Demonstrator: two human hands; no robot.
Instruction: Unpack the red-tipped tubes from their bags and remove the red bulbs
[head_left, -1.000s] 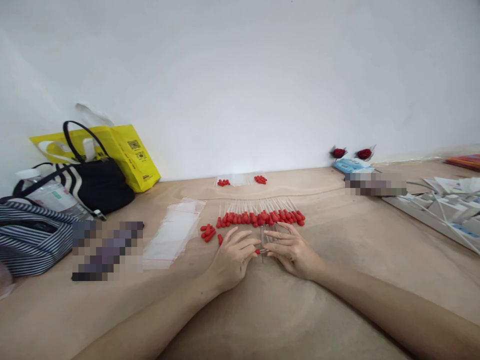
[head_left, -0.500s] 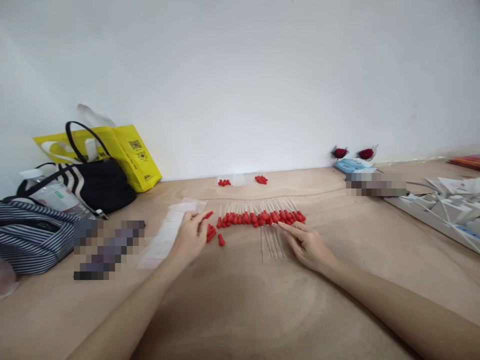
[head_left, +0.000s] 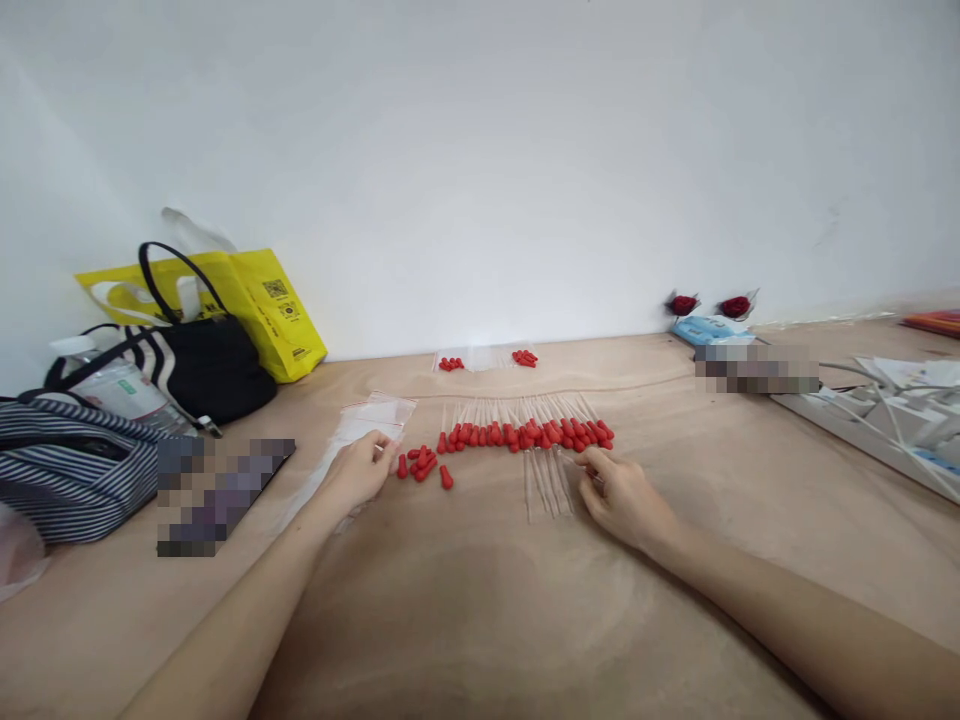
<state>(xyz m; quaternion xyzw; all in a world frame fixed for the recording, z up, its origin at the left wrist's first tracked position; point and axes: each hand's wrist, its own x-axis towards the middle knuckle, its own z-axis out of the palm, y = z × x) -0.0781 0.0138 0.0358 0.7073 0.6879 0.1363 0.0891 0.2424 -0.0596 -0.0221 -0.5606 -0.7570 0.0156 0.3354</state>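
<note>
A row of clear droppers with red rubber bulbs (head_left: 525, 434) lies across the tan table (head_left: 480, 600). Several bare clear tubes (head_left: 546, 482) lie just in front of that row. A small heap of loose red bulbs (head_left: 421, 464) sits to the left of them. My left hand (head_left: 358, 472) rests beside this heap, on a stack of clear zip bags (head_left: 360, 430), fingers curled with a fingertip near one bulb. My right hand (head_left: 624, 495) lies at the right end of the bare tubes, fingers curled; I cannot make out anything in it.
At the far left stand a yellow bag (head_left: 255, 300), a black handbag (head_left: 202, 365) and a striped pouch (head_left: 60, 470). Two small bags of red bulbs (head_left: 487, 358) lie by the wall. A white power strip with cables (head_left: 885, 420) is at right.
A second ago both hands met over the bare tubes with a red bulb between them. My left hand then went left to the loose bulbs and rests lower now; my right hand curled its fingers.
</note>
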